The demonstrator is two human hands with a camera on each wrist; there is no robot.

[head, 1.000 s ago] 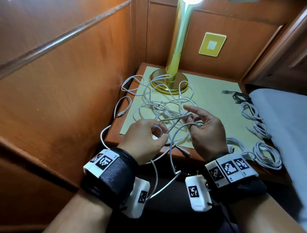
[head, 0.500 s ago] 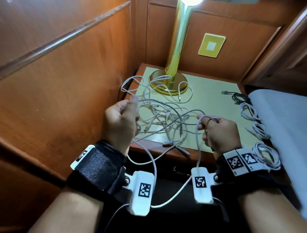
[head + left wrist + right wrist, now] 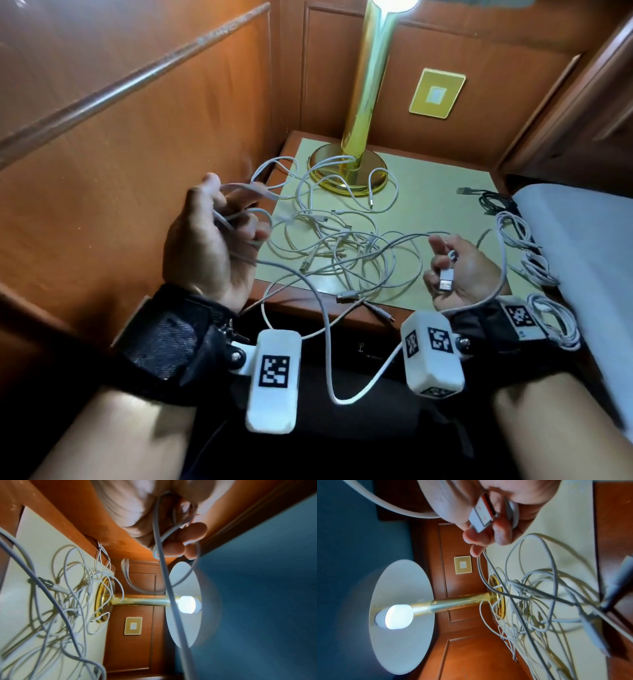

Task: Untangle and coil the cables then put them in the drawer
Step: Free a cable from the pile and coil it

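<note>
A tangle of white cables [image 3: 342,240] [image 3: 65,601] [image 3: 539,608] lies on the yellowish mat of the nightstand [image 3: 428,205]. My left hand [image 3: 219,236] is raised at the nightstand's left edge, with loops of a white cable [image 3: 239,219] [image 3: 171,536] round its curled fingers. My right hand [image 3: 452,270] is palm up at the front right and grips a white cable end; the USB plug [image 3: 446,280] [image 3: 481,515] lies in the palm. A slack run of cable [image 3: 329,359] hangs between the hands, below the nightstand's front edge.
A brass lamp [image 3: 356,150] [image 3: 137,599] stands at the back of the nightstand, lit. Several coiled white cables [image 3: 534,260] and a dark one [image 3: 493,200] lie along the right edge beside a white bed sheet [image 3: 582,246]. Wood panelling closes in the left side.
My left hand has lifted up and to the left, drawing cable out of the tangle. My right hand has turned palm up and moved right, showing the USB plug.
</note>
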